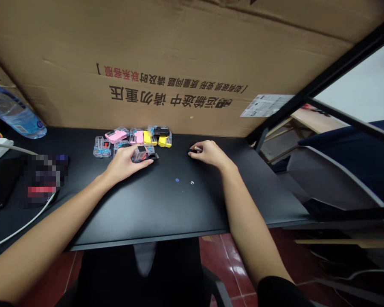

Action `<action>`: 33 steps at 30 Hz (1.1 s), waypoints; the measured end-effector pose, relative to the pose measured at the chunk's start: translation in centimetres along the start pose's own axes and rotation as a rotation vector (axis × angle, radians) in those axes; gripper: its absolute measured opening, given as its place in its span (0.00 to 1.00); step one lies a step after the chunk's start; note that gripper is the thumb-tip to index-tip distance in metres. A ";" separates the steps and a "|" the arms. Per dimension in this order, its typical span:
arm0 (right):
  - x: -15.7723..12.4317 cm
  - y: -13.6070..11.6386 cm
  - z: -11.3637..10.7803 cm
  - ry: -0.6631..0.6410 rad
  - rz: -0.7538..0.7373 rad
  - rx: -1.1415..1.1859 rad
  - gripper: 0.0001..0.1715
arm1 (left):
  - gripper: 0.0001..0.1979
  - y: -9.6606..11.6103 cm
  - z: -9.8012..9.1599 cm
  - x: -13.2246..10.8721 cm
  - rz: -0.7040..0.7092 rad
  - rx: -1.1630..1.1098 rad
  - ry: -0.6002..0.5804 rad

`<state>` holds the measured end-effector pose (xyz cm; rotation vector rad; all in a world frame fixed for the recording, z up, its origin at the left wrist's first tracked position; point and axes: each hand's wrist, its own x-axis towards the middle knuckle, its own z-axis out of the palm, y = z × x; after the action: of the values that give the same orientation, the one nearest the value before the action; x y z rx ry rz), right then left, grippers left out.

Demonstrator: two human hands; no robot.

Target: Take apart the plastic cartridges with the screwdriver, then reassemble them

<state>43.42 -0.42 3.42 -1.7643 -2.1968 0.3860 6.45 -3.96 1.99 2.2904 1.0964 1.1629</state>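
My left hand [123, 164] rests on the black desk [166, 204], its fingers closed round a small clear plastic case [143, 153] with a dark part inside. Just behind it lies a cluster of several small clear, pink, yellow and black plastic pieces [137, 137] against the cardboard. My right hand [209, 152] lies curled on the desk to the right, pinching a tiny dark and gold item [195, 149] at its fingertips. A small blue dot [177, 180] and a small white bit [192, 183] lie on the desk between my forearms.
A large cardboard box [179, 64] with printed characters stands along the back of the desk. A water bottle [14, 111] lies at far left, with a white cable [22, 228] and a dark object beside it. A black metal frame [333, 72] and a chair [339, 179] are at right.
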 end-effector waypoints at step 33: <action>-2.1 -9.6 3.7 -0.083 -0.508 0.276 0.15 | 0.17 0.6 -0.9 0.1 -0.025 0.009 -0.366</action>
<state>33.81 -4.61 3.60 -1.0205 -2.4043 0.6078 6.04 -4.31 2.97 2.3636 0.9854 0.6893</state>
